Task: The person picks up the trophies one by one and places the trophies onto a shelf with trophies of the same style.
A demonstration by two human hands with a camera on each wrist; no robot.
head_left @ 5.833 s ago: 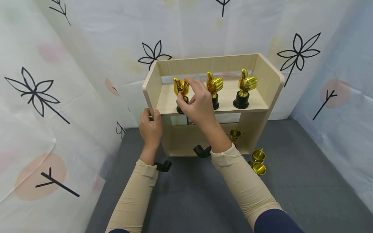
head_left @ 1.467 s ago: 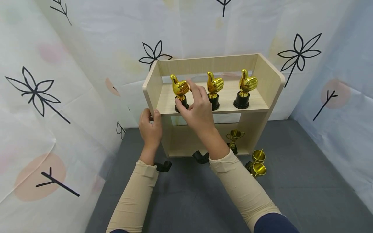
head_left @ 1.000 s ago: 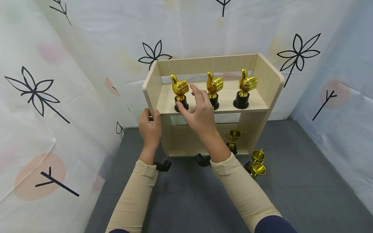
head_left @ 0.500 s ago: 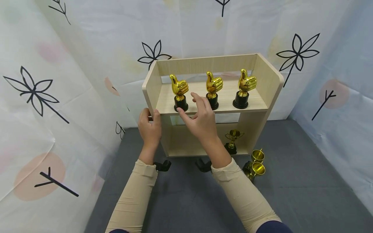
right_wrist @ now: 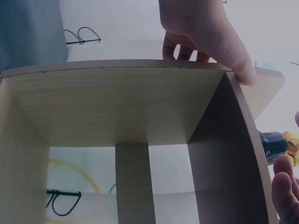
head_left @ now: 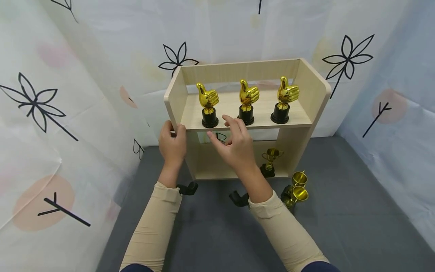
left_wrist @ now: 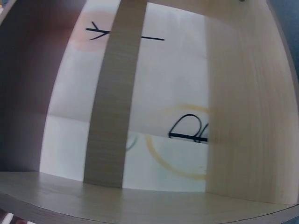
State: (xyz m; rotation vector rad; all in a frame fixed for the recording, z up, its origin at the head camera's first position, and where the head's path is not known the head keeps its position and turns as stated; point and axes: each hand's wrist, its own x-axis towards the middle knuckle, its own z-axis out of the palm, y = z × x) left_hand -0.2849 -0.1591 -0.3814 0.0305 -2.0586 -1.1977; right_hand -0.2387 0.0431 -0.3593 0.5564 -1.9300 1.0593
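Three gold thumbs-up trophies on black bases stand in a row on the upper board of a pale wooden shelf (head_left: 238, 68): the left trophy (head_left: 208, 99), the middle trophy (head_left: 249, 95) and the right trophy (head_left: 287, 93). My left hand (head_left: 172, 145) grips the shelf's left side panel, thumb on the front side and fingers behind, as the right wrist view shows. Just in front of the upper board's front edge is my right hand (head_left: 238, 147), fingers spread and holding nothing, below the left and middle trophies. Its fingertips (right_wrist: 282, 186) show at the right wrist view's edge.
A gold cup trophy (head_left: 272, 155) stands in the lower compartment at the right. Two more gold cups, one behind (head_left: 299, 178) and one nearer (head_left: 300, 193), stand on the grey cloth (head_left: 210, 234) beside the shelf's front right corner. Patterned sheets (head_left: 238, 34) hang around.
The left trophy was turned until its thumb and fingers face like the others. My right hand then let go and drew back down toward me. My left hand kept its grip on the panel.
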